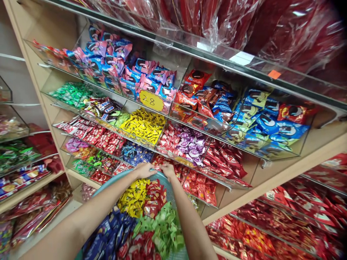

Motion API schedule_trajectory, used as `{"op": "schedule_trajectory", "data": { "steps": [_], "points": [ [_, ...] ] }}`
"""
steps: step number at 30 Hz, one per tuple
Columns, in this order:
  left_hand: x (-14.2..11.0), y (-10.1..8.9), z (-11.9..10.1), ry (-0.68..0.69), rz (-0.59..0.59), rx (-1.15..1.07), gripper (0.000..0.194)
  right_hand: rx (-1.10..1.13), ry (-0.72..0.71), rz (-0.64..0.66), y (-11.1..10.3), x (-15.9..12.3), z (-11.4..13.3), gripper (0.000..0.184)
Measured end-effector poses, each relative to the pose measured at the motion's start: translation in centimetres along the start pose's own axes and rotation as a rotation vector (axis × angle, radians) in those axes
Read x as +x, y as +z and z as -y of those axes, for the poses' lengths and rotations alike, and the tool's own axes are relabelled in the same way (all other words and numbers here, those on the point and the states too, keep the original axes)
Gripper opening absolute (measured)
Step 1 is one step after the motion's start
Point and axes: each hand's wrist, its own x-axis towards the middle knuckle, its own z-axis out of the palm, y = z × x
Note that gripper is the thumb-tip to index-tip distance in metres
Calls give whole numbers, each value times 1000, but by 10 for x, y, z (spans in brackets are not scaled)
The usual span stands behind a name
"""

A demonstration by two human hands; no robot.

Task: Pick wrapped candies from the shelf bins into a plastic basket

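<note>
My left hand [145, 170] and my right hand [167, 170] meet at the far rim of a round teal basket [169, 194], fingers closed over its edge. Inside, wrapped sweets lie in groups by colour: yellow packets [132, 198], red packets [155, 198], light green packets [168, 227], dark blue packets [108, 234] and red-and-white packets [141, 247]. My forearms cover parts of the basket's sides. Just beyond my hands, clear shelf bins hold more sweets, among them yellow ones [145, 126] and purple ones [191, 144].
A wooden-sided rack with clear bins rises ahead. Its upper bins hold blue-and-pink packets [157, 77], with a yellow "28" tag [151, 100] in front. Red goods in clear plastic [189, 18] sit on top. Other stocked shelves stand left [21, 173] and right [298, 202].
</note>
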Motion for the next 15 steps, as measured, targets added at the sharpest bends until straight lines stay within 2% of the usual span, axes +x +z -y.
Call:
{"op": "schedule_trajectory", "data": {
  "steps": [4, 8, 11, 15],
  "points": [
    [2, 2, 3, 16, 2, 9, 47, 139, -49, -64, -19, -6, 9, 28],
    [4, 3, 4, 21, 10, 5, 49, 205, -131, -80, -50, -30, 15, 30],
    [4, 4, 4, 23, 15, 10, 44, 207, -177, 25, -61, -61, 17, 27],
    [3, 5, 4, 14, 9, 7, 47, 130, -202, 246, -51, -101, 12, 20]
  ]
}}
